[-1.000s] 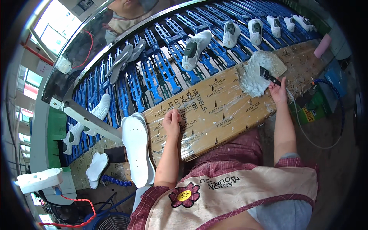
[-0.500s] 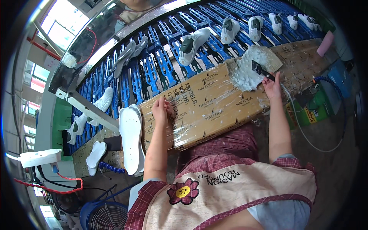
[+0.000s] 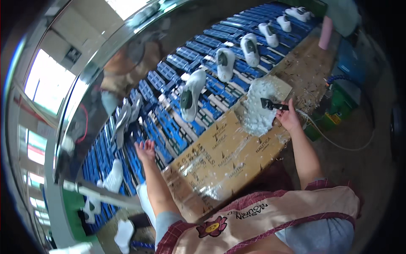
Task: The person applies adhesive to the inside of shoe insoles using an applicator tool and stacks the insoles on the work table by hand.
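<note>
My right hand (image 3: 289, 116) grips a black flat brush (image 3: 268, 104) by its handle, the brush head pointing left over a lumpy pad crusted with white residue (image 3: 255, 116). My left hand (image 3: 146, 151) is stretched out over the blue slatted conveyor (image 3: 173, 131). Its fingers are spread and hold nothing. Just beyond that hand, a pair of grey shoe soles (image 3: 122, 120) leans on the slats. To its right lies a white shoe (image 3: 193, 91) with a dark green part. A white sole (image 3: 146, 201) is mostly hidden behind my left forearm.
A tape-covered cardboard ledge (image 3: 220, 163) lies between me and the conveyor. More white shoes (image 3: 249, 50) line the far right slats. A pale hose (image 3: 334, 142) loops down beside my right arm. A metal bar (image 3: 101, 194) crosses at left; a pink roll (image 3: 325, 33) stands far right.
My left hand has moved forward from the cardboard to over the conveyor, its fingers spreading. The brush, still in my right hand, has turned more level. The view has swung, and the shoes have shifted.
</note>
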The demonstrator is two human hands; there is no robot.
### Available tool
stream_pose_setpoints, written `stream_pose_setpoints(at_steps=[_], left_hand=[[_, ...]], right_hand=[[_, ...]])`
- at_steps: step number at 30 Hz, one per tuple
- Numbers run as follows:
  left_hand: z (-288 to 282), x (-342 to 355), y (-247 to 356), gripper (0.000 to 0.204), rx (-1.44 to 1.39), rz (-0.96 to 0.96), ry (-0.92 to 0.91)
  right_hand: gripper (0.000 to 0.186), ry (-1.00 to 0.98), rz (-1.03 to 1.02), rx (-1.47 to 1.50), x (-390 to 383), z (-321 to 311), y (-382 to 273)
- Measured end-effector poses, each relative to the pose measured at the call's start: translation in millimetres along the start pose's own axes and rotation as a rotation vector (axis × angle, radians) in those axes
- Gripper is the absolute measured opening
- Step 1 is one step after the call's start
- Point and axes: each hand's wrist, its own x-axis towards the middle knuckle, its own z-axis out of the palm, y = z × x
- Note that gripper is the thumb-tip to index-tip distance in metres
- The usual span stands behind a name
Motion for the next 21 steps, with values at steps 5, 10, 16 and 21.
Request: stream_pose_setpoints(at_steps=[5,10,16,21], left_hand=[[29,146,32,0.113,-0.110,-0.072,0.009],[49,271,44,0.115,-0.180,-0.101,0.001],[80,362,40,0.095,-0.135,0.015,0.070],[116,394,31,0.086,0.007,0.107,0.227]], right_hand=[[0.047,0.034,-0.010,0.007,20,15,4],[0.049,0.105,0.002,-0.050,42,29,25],[0.054,0.026,0.013,-0.044,77,32,45],[0.056,0.040,-0.026,-0.098,100,21,62]])
